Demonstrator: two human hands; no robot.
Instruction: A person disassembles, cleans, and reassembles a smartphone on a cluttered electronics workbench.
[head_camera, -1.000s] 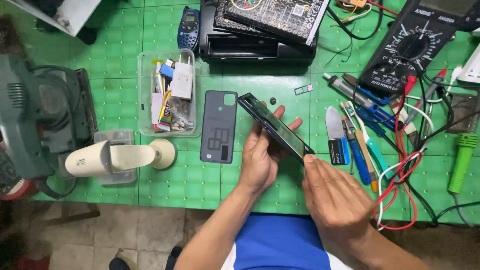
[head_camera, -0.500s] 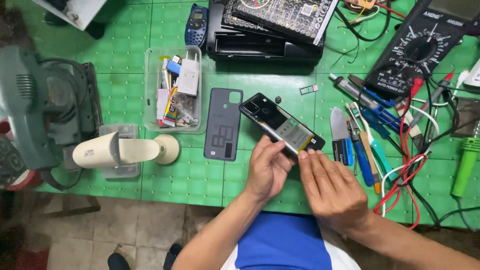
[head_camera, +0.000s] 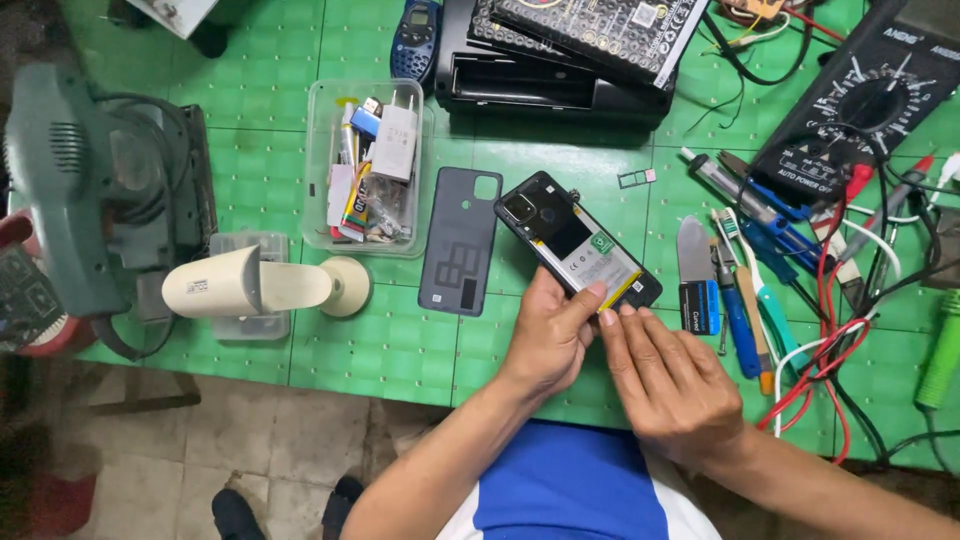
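left hand grips opened phone; right hand fingertips touch its edge

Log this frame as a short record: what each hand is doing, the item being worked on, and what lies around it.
left hand: grips the opened phone from below, thumb on its lower edge
right hand: fingertips at the phone's lower edge
phone: back removed, insides showing
back cover: flat on the green mat, left of the phone
nearby: clear parts box, multimeter, blue-handled tools
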